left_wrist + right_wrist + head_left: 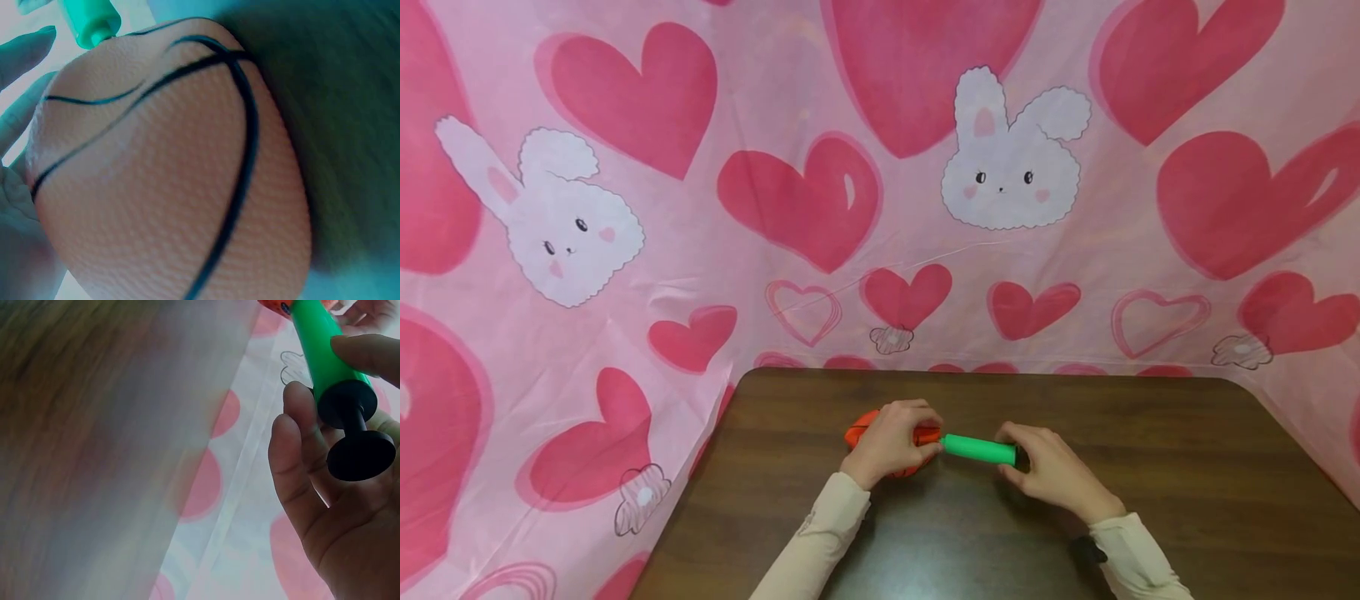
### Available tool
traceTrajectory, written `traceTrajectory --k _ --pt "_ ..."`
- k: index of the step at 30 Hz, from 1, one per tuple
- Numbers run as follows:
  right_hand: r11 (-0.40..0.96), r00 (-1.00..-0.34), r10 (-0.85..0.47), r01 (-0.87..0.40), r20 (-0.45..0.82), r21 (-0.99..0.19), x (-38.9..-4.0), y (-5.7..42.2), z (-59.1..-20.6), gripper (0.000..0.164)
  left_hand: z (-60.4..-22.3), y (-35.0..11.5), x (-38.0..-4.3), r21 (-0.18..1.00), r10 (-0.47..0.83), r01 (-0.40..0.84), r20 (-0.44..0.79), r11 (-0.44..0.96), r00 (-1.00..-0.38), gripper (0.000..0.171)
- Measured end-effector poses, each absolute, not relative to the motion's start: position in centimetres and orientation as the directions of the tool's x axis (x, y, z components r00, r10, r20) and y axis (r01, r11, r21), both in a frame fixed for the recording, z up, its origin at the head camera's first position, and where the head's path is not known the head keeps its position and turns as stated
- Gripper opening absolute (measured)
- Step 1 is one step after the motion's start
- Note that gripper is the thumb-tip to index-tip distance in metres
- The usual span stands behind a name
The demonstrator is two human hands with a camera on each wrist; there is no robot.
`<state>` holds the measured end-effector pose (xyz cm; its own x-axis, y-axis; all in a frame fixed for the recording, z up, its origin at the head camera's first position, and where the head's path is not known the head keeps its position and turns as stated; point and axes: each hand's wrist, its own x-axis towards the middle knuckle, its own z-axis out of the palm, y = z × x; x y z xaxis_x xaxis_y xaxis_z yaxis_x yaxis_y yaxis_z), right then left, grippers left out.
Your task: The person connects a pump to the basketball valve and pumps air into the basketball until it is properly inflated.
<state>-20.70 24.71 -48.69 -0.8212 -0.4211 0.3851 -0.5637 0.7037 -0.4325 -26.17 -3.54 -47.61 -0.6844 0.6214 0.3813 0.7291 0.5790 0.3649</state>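
Note:
An orange toy basketball (860,427) with black lines lies on the table, its shape sagging and uneven in the left wrist view. Over its top and near side, my left hand (891,440) holds it, fingers curled toward the pump end. A green hand pump (979,449) points left at the ball, and its narrow tip meets the ball's edge; how deep the tip sits is hidden. Thumb and fingers of my right hand (1056,469) grip the pump's barrel near its black end. The black plunger handle (361,456) sticks out a short way behind the barrel.
The dark wooden table (1150,467) has rounded far corners. Behind it and on the left hangs a pink cloth (917,208) printed with hearts and white rabbits.

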Motion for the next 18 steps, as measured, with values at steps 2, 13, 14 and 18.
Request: traceTrajectory --k 2,13,14,18 --pt "0.699 -0.816 -0.422 -0.571 0.395 -0.431 -20.7 24.8 -48.6 0.041 -47.6 -3.3 -26.1 0.361 0.626 0.733 0.381 0.576 -0.68 0.03" --pt "0.691 -0.821 -0.42 -0.566 0.387 -0.45 -20.5 25.2 -48.4 0.043 -47.2 -1.7 -26.1 0.396 0.661 0.745 0.351 0.537 -0.663 0.035" --pt "0.689 -0.822 -0.42 -0.565 0.385 -0.454 -20.4 25.3 -48.4 0.043 -47.2 -1.5 -26.2 0.395 0.669 0.749 0.345 0.532 -0.658 0.035" --pt "0.688 -0.823 -0.419 -0.564 0.384 -0.456 -20.5 25.4 -48.2 0.043 -47.1 -0.5 -26.2 0.394 0.696 0.756 0.314 0.523 -0.645 0.036"
